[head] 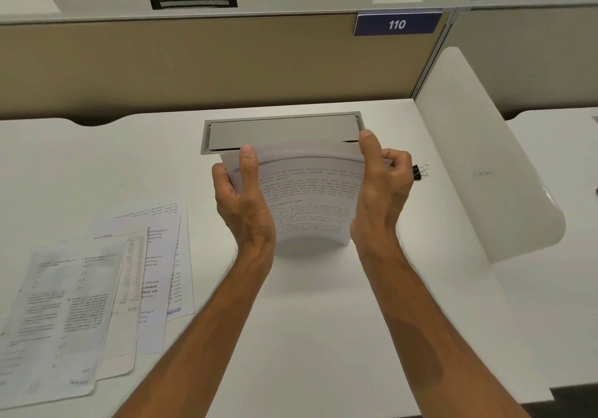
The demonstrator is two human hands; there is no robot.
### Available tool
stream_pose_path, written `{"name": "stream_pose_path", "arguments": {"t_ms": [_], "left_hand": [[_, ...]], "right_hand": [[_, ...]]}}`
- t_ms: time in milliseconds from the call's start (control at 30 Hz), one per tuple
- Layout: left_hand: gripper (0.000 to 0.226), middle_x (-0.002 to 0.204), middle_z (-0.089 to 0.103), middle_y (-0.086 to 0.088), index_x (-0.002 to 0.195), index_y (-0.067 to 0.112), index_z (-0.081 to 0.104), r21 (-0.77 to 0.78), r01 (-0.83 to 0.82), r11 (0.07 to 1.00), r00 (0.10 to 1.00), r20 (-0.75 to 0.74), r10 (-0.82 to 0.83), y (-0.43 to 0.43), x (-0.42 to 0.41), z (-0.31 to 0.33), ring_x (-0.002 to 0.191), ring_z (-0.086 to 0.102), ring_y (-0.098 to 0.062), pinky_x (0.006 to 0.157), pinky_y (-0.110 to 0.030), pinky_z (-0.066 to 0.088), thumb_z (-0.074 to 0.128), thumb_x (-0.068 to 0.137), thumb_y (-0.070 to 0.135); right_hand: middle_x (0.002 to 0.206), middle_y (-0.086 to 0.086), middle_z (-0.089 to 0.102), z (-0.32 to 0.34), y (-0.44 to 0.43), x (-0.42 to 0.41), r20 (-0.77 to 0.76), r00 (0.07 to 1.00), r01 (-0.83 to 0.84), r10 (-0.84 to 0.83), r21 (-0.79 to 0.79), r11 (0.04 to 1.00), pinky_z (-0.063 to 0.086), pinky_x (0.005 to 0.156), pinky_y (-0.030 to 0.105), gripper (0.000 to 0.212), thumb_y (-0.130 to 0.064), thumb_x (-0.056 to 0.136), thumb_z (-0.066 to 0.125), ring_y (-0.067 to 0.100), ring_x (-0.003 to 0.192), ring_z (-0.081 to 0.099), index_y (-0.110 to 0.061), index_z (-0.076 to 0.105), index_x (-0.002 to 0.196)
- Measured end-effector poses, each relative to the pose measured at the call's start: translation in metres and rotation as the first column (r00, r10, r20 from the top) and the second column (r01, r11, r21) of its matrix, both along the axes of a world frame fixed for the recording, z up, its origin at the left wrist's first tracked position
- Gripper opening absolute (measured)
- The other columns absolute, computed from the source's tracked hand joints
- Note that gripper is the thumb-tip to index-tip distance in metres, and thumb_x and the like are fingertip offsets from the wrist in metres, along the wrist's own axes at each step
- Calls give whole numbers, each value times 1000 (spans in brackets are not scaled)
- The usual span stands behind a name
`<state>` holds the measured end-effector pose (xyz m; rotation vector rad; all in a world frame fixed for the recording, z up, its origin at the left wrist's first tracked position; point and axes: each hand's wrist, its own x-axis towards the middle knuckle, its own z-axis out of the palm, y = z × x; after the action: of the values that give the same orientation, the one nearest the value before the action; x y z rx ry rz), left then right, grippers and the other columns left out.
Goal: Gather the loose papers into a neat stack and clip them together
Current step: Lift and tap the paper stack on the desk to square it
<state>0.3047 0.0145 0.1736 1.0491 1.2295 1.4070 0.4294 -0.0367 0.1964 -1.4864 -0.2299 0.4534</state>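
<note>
Two hands hold a stack of papers (305, 197) upright on the white desk (307, 320), its lower edge resting on the desktop and its face bowed toward the camera. The left hand (241, 200) closes on the stack's left edge, thumb over the front near the top corner; the right hand (382, 187) grips the right edge the same way, fingers curled behind. Just right of the right hand, partly hidden by it, a black binder clip (419, 171) lies on the desk. Several loose sheets (97, 288) lie overlapped and fanned at the near left, well apart from the stack. Behind the stack's top edge sits a grey cable hatch (281, 131), closed. A white side panel (485, 158) bounds the desk on the right; a tan partition (194, 67) bounds the far edge, with a blue sign (397, 24) reading 110. Bare desktop lies open near the camera between the forearms.
</note>
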Motion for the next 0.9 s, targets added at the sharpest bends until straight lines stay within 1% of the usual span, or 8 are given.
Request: {"name": "stream_pose_path", "arguments": {"t_ms": [100,233,300,433,500,633,767,900], "left_hand": [[38,101,65,-8,104,21,48,-9,-30,999,999,-33,30,0,1,2,90,67,-23,60,-13,52,52,90,56],[22,95,63,1,108,21,46,-17,-18,1000,997,-75,17,0,1,0,87,64,-18,56,-8,48,51,98,40],[24,94,62,2,109,21,45,-6,15,1000,998,-62,-15,0,1,0,86,63,-17,57,-9,48,47,96,42],[27,103,60,-3,111,22,39,39,152,988,988,-16,-152,-3,-3,-6,92,64,-18,64,-17,53,47,92,40],[28,110,58,-5,113,19,37,54,205,977,979,-9,-205,-5,-10,-18,97,63,-17,68,-21,55,49,92,33],[24,119,58,-3,119,23,39,-20,256,967,954,-157,-256,-8,-22,-53,106,60,-18,70,-16,57,48,97,22],[13,108,61,3,112,26,46,-49,232,971,881,-413,-231,-12,-30,-80,99,64,-20,62,-11,52,39,106,17],[15,99,60,8,108,25,49,-21,173,985,860,-484,-161,-14,-38,-79,88,64,-11,61,-4,50,43,104,12]], "right_hand": [[80,-7,60,-4,-2,-1,31,999,-11,11,-10,1000,47,57,21,28,-42,86,64,9,72,62,-19,51,96],[75,-13,59,-9,-5,2,-6,998,-57,57,22,998,47,60,24,23,-38,84,62,9,74,60,-19,56,95],[71,-16,60,-11,-8,5,-16,991,-128,130,73,989,48,59,22,24,-40,89,66,9,72,61,-18,57,95],[94,4,67,-23,-19,12,40,951,-309,306,139,941,52,65,19,40,-34,86,72,15,83,64,-7,55,111],[109,12,67,-37,-25,20,59,929,-370,365,102,924,55,72,21,43,-18,82,76,17,93,65,-5,54,117],[116,3,68,-72,-31,28,102,894,-420,437,-154,894,58,92,38,35,2,85,65,24,110,65,-15,58,115],[111,-1,69,-94,-36,26,197,872,-370,448,-332,867,56,82,15,28,3,98,49,18,103,65,-15,62,115],[108,3,70,-101,-39,26,286,851,-348,441,-322,880,48,72,0,24,2,100,50,19,97,65,-10,65,113]]}}
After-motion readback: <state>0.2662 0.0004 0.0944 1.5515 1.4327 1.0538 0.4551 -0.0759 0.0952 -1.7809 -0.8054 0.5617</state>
